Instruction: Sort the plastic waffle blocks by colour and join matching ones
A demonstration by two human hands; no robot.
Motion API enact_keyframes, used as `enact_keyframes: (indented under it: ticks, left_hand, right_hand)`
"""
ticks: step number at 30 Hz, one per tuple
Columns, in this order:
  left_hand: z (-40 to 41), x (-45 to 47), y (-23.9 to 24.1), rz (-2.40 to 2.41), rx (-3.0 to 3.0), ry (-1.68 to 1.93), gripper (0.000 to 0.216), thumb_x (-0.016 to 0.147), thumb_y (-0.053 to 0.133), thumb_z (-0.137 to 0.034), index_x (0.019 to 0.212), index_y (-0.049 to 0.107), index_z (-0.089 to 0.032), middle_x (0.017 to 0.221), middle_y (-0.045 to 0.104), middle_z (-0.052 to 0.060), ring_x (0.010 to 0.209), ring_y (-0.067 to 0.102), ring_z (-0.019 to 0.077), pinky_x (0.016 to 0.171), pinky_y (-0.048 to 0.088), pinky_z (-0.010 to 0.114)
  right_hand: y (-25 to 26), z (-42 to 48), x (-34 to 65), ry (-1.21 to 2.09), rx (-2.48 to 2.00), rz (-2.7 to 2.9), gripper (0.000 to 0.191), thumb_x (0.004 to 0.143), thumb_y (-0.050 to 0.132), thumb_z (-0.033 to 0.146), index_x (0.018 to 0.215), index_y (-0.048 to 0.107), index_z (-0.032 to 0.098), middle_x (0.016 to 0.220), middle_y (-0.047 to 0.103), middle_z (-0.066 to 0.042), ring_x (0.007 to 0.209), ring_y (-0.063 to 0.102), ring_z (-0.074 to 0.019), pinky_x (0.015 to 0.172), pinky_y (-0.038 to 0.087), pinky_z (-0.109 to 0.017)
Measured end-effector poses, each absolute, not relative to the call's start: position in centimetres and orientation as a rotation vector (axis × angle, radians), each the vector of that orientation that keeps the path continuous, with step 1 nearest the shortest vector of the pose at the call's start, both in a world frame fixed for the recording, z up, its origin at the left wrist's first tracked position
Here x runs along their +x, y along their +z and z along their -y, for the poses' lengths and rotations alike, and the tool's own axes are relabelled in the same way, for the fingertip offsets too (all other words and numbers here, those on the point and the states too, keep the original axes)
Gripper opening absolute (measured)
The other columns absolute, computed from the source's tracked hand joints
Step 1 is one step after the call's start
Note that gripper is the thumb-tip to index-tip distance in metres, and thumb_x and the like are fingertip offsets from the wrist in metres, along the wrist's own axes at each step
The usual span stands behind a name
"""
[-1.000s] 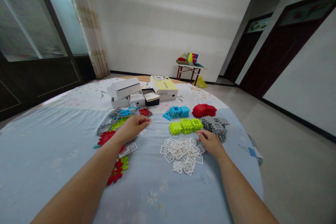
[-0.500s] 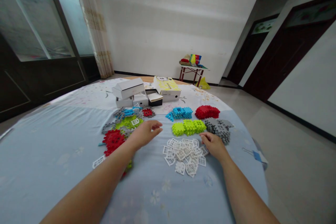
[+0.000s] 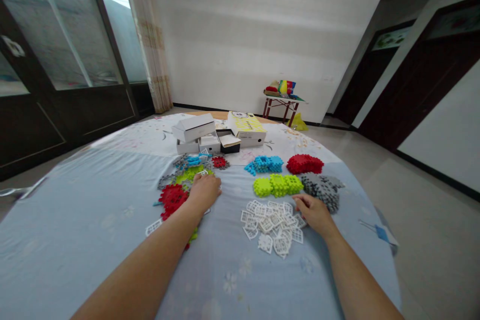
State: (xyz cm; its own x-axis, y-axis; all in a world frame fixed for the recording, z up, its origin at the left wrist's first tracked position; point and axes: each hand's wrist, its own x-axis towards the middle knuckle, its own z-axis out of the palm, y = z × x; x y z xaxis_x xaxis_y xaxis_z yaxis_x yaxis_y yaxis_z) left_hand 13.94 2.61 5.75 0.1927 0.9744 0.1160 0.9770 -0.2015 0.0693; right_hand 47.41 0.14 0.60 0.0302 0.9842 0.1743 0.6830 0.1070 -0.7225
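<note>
Heap of white lattice window pieces [image 3: 275, 220] lies on the pale blue tablecloth [image 3: 262, 290]. Counted from this heap, the left hand [image 3: 204, 192] is at ten o'clock, palm down by the mixed-colour tiles [image 3: 173, 200]; its fingertips are hidden, so one cannot tell its grip. The right hand [image 3: 314, 214] is near three o'clock, just beside the heap, fingers loosely curled; whether they pinch something cannot be told. Lime-green interlocking tiles [image 3: 278, 186] are at twelve o'clock, grey interlocking tiles [image 3: 319, 190] at two.

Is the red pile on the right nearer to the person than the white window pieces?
No, the white window pieces lie in front, and the red pile lies farther back, beside the blue pile.
</note>
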Motion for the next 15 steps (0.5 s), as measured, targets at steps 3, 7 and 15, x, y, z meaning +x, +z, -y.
enact_keyframes:
  ticks: [3, 7, 15]
  left_hand:
    - [-2.7, 13.8, 5.9, 1.97, -2.41, -0.224, 0.022, 0.072, 0.049, -0.025, 0.084, 0.066, -0.019, 0.09, 0.066, 0.011, 0.09, 0.058, 0.0249, 0.084, 0.034, 0.04]
    - [-2.9, 13.6, 6.3, 1.977, -2.4, -0.267, 0.026, 0.075, 0.041, -0.024, 0.078, 0.067, -0.019, 0.084, 0.068, 0.01, 0.083, 0.06, 0.0234, 0.083, 0.035, 0.039]
    - [-3.6, 11.5, 8.2, 2.085, -2.569, -0.931, 0.035, 0.076, 0.041, -0.038, 0.087, 0.067, -0.018, 0.08, 0.069, 0.003, 0.073, 0.06, 0.0174, 0.067, 0.042, 0.026]
  right_hand:
    - [0.6, -0.1, 47.4, 0.585, -1.659, 1.727, 0.037, 0.076, 0.041, 0.041, 0.09, 0.064, 0.016, 0.066, 0.063, -0.002, 0.053, 0.056, -0.0152, 0.045, 0.04, -0.024]
    - [0.8, -0.1, 47.3, 0.607, -1.673, 1.71, 0.037, 0.076, 0.041, 0.041, 0.093, 0.063, 0.015, 0.067, 0.063, -0.002, 0.051, 0.055, -0.0145, 0.045, 0.04, -0.024]
    - [1.0, 0.2, 47.1, 0.631, -1.636, 1.654, 0.037, 0.075, 0.043, 0.04, 0.092, 0.064, 0.015, 0.066, 0.063, -0.002, 0.05, 0.054, -0.0137, 0.044, 0.041, -0.023]
